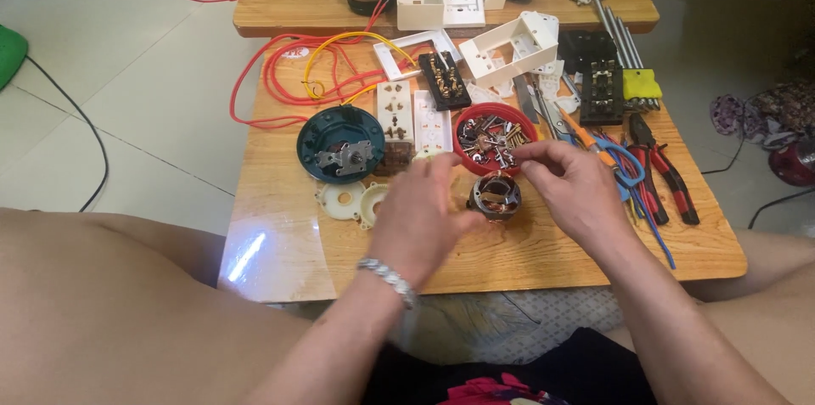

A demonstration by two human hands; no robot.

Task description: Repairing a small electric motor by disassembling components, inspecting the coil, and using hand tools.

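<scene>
Bare hands (pixel 424 210) around ridged metal stator (pixel 495 195)

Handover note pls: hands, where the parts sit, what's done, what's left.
Left hand: at the left side of the small round motor core with copper windings, steadying it above the wooden table.
Right hand: fingers pinched just above the core; whether the grip holds a small part cannot be told.
Red round bowl of screws and small metal parts behind the core; dark teal round motor housing to the left, white plastic discs in front of it.
Done: housing open, core out.
Left: housing, discs and screws all lie loose.
</scene>
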